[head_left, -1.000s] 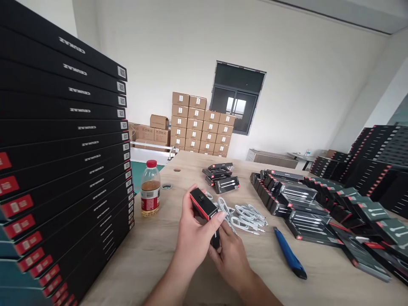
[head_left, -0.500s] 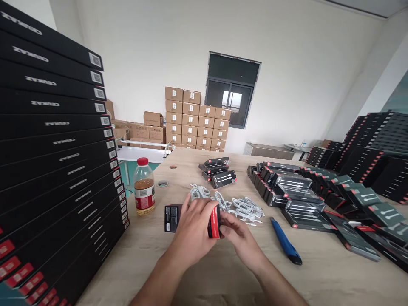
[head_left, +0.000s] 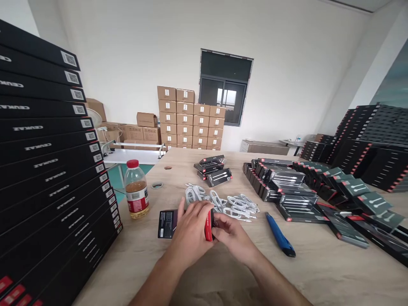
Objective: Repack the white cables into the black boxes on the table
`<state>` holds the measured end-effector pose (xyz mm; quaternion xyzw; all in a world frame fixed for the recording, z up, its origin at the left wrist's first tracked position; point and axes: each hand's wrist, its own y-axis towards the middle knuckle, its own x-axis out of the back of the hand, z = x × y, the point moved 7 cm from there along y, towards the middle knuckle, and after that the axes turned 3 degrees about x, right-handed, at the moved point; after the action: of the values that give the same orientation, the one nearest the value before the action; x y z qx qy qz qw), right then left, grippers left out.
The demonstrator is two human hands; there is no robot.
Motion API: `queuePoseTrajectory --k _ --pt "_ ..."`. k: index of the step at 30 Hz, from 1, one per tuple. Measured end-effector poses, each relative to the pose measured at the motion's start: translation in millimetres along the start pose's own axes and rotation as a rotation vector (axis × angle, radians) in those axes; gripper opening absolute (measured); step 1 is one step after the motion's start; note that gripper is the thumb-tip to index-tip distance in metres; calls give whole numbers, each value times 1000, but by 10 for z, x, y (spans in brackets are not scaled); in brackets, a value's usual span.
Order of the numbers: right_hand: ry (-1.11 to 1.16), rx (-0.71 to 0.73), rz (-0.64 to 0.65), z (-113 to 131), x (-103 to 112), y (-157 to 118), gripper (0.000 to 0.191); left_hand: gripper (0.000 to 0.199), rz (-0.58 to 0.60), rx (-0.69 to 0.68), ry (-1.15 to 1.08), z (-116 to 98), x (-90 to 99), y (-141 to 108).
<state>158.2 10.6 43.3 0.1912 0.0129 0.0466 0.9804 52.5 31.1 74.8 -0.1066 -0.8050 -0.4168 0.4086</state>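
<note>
Wrapped over a small black box with a red end (head_left: 208,225), my left hand (head_left: 194,227) grips it above the wooden table. My right hand (head_left: 231,236) pinches the same box at its right side with thumb and fingers; the exact grip is partly hidden. Another black box with white print (head_left: 166,224) lies left of my left hand, partly covered by it. Just beyond my hands are coiled white cables (head_left: 242,206), some behind my fingers. A blue utility knife (head_left: 280,236) rests right of my right hand.
Tall stacks of black boxes stand at left (head_left: 57,170) and far right. A bottle with a red cap (head_left: 137,191) and a tape roll (head_left: 157,185) sit on the left. Flat cable boxes (head_left: 219,177) lie behind the cables, and rows of packaged cables (head_left: 287,182) fill the right.
The view has turned slightly, so most things sit further left in the picture. Both hands still hold the box, whose red end now appears narrower, turned more side-on.
</note>
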Motion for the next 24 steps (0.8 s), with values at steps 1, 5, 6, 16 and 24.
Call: queuePoseTrajectory --k 1,5,6,16,24 --pt "-4 -1 3 -2 -5 -1 21 58 10 -7 -8 -6 -6 -3" --pt "-30 -32 -26 -91 11 -11 17 56 62 -51 -20 -55 -54 -22" --pt "-40 -39 -52 -126 27 -13 18 55 70 -64 -21 -71 -67 -25" --pt "-156 -42 -278 -246 121 6 25 57 83 -108 -50 -101 -186 -2" --pt "-87 -30 -310 -202 125 -12 22 54 99 -103 -62 -102 -184 18"
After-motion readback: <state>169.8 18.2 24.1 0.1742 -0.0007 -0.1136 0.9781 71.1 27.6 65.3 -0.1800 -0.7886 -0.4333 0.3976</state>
